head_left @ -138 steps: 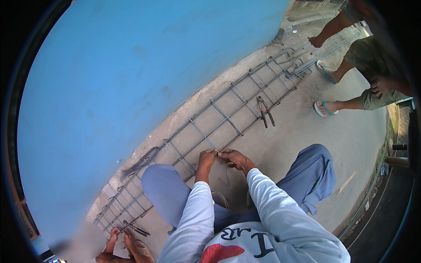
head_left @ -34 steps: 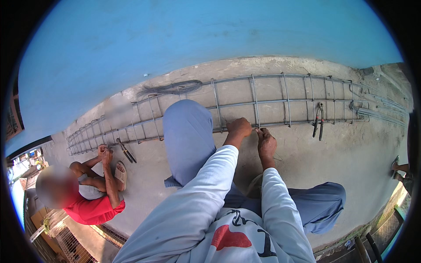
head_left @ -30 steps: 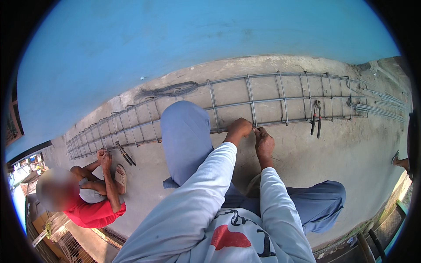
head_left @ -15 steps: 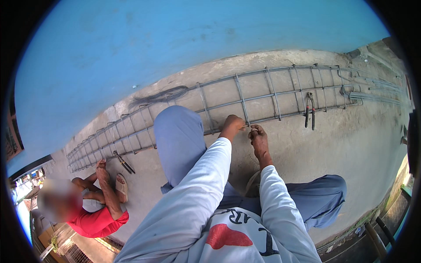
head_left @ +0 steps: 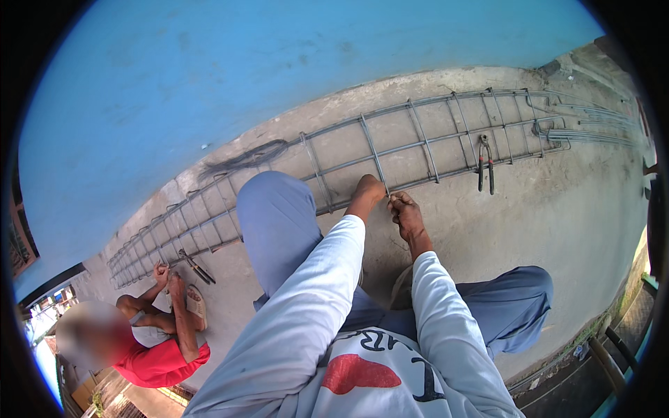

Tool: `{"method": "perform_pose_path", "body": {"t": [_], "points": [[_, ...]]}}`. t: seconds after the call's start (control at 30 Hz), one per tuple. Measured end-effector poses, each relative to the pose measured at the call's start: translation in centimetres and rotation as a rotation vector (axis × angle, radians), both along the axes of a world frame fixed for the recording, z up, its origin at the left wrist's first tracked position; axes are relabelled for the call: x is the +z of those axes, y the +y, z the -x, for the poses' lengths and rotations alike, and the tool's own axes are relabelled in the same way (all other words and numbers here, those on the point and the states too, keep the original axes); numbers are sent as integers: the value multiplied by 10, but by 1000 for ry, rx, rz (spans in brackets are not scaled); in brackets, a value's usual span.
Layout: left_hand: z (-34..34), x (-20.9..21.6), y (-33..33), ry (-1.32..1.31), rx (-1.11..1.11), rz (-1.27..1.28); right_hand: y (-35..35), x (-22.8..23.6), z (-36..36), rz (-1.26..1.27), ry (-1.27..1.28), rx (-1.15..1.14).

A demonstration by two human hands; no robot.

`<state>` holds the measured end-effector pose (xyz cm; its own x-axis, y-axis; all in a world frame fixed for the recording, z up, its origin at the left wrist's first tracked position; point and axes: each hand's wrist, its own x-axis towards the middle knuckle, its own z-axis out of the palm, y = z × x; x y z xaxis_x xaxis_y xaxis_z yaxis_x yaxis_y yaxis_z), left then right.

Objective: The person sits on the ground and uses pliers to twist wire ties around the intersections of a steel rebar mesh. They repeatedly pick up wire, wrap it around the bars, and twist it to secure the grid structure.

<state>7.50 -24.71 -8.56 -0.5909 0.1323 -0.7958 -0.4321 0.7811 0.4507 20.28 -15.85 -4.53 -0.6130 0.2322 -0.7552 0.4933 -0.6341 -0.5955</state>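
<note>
A long steel rebar cage (head_left: 343, 166) lies on the concrete before me, its long bars crossed by square stirrups. At its near bar, where a stirrup crosses, my two hands come close together. My left hand (head_left: 370, 189) is closed, its fingers curled at the bar and mostly hidden behind its back. Just right of that joint, my right hand (head_left: 405, 211) is closed in a pinch; whatever is between its fingertips is too small to make out. Pincers (head_left: 486, 167) with dark red and black handles rest against the cage, right of my hands.
A coil of thin wire (head_left: 251, 155) lies by the cage's far side, near the blue wall (head_left: 279, 49). Loose rods (head_left: 592, 132) extend at the right end. At left a person in red (head_left: 164, 359) squats with both hands at the cage, beside other pincers (head_left: 198, 267).
The view has shifted slightly. My hands stay at the same joint, the right fingers now drawn closer together. The person at left has brought both hands together near the cage.
</note>
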Motion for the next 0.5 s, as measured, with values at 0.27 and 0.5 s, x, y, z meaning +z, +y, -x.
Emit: {"method": "perform_pose_path", "body": {"t": [0.27, 0.5], "points": [[-7, 24, 7, 73, -32, -146, -11, -26, -15, -637, -45, 68], [-18, 43, -23, 208, 108, -289, -24, -7, -7, -736, -96, 214]]}}
